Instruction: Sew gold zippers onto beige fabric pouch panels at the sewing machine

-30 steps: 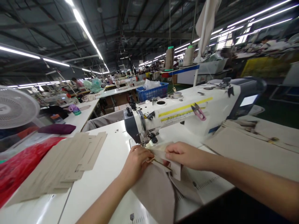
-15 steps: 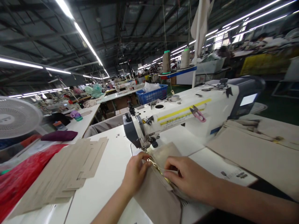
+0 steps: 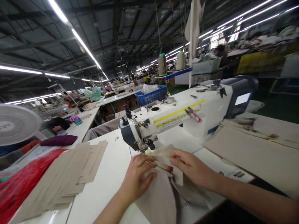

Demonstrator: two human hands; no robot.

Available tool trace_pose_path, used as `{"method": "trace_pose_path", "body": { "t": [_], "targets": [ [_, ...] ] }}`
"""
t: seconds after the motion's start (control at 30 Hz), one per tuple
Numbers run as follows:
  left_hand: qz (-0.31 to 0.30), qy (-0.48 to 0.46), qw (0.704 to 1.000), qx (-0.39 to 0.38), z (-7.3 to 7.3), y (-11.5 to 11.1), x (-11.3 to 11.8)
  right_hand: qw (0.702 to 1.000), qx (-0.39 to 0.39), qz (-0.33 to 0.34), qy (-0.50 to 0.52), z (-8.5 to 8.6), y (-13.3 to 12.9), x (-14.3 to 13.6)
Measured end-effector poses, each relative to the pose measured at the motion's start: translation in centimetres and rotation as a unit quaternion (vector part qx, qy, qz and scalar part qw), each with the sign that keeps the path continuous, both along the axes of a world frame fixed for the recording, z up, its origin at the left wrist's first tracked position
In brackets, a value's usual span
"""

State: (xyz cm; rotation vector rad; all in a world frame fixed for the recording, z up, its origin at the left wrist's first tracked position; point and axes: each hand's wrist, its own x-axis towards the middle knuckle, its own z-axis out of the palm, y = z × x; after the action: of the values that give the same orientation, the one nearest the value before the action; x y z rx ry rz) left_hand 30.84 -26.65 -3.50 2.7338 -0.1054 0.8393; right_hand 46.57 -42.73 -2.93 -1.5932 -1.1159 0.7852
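Note:
Just in front of the sewing machine's needle area (image 3: pixel 143 150), beige fabric (image 3: pixel 158 194) lies partly folded on the machine bed. My left hand (image 3: pixel 137 174) rests on it close to the presser foot, fingers stretched over the cloth and thumb apart from them. A raised flap of the fabric (image 3: pixel 178 174) is pinched between the thumb and fingers of my right hand (image 3: pixel 190 165). Between the two hands the layers part a little, and a small reddish patch shows there that I cannot make out. Folds and fingers hide the gold zipper.
Flat beige pieces (image 3: pixel 58 174) lie stacked on the left, beside red plastic (image 3: pixel 30 180) and a fan (image 3: pixel 16 124). More beige panels (image 3: pixel 252 152) are on the right. Pink-handled snips (image 3: pixel 193 115) sit on the machine arm (image 3: pixel 173 115). Behind it stands a blue basket (image 3: pixel 150 96).
My right hand has moved up from the zipper and now lifts a fabric flap. My left thumb has come away from the fingers. The gold zipper has gone out of sight.

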Motion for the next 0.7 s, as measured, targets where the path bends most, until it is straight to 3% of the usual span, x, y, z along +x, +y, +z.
{"method": "trace_pose_path", "body": {
  "t": [0.1,0.33,0.4,0.43,0.5,0.57,0.63,0.7],
  "targets": [
    [0.026,-0.037,0.998,0.036,-0.1,0.6,0.6,1.0,0.011,0.001,0.004,0.6,0.4,0.3],
    [0.025,-0.014,0.999,0.041,-1.1,1.2,1.2,0.977,0.022,-0.009,-0.21,2.6,0.7,0.1],
    [0.021,-0.02,0.998,0.062,-0.9,1.3,1.3,0.943,0.05,-0.031,-0.329,3.1,0.6,-0.5],
    [0.021,-0.019,0.997,0.068,-0.7,1.3,1.3,0.907,0.089,-0.061,-0.406,3.2,0.6,-1.3],
    [0.03,-0.008,0.998,0.063,-0.2,1.3,1.4,0.804,0.209,-0.115,-0.545,2.8,0.6,-3.7],
    [0.041,0.004,0.998,0.044,0.4,1.4,1.4,0.717,0.322,-0.102,-0.61,1.4,1.2,-6.7],
    [0.055,0.016,0.998,0.02,0.9,1.6,1.4,0.707,0.363,-0.02,-0.607,-0.6,2.2,-9.1],
    [0.069,0.028,0.997,-0.001,1.3,1.9,1.2,0.735,0.253,0.052,-0.627,-2.3,3.4,-9.8]
  ]
}}
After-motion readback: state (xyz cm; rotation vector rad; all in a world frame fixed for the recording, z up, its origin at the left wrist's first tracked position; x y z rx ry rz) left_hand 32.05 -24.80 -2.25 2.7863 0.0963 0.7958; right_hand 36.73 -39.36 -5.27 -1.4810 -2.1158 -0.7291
